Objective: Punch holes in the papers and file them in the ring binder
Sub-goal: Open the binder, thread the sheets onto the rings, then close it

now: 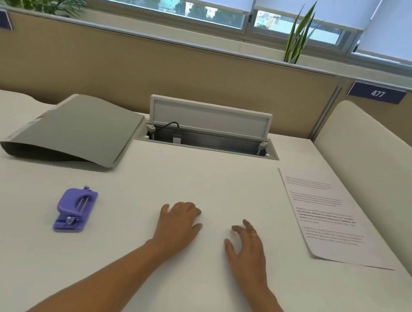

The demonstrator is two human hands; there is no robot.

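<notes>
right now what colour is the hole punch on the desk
Purple. The hole punch shows best in the head view, lying on the white desk left of both hands.

Smooth matt white worktop [196, 175], purple plastic hole punch [75, 209] with small shiny metal parts, dark grey binder [78, 128] with slightly glossy plastic cover, white printed paper sheets [334, 220], beige cloth-like partition [158, 74], metal cable box [207, 140]

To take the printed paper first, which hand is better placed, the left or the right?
Probably the right hand. It is open and holds nothing, and the printed paper lies on its side, toward the right edge of the desk. The left hand sits nearer the purple hole punch.
</notes>
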